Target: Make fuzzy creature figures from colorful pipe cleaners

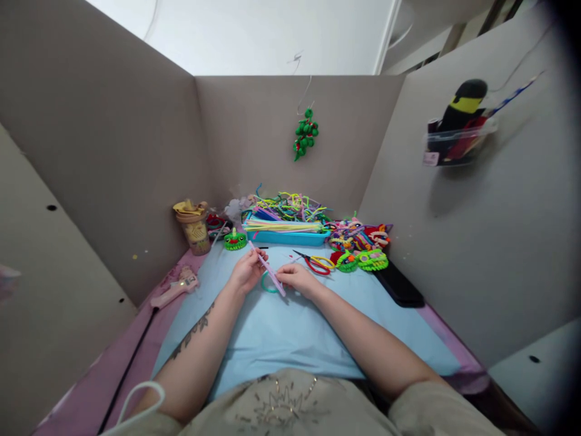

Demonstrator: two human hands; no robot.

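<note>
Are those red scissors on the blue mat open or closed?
Open: the scissors lie flat, blades spread apart in a V, away from the right hand.

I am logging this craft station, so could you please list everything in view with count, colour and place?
pipe cleaner stick: one, pink, held between both hands
ring: one, teal, on the mat under the hands
mat: one, light blue, covering the table
scissors: one, red and yellow handles, right of the hands
tray: one, blue, full of mixed pipe cleaners, at the back
glue gun: one, pink, left edge
cup: one, yellowish, back left
hanging ornament: one, green, back wall
left hand: pinching the stick
right hand: pinching the stick
</note>
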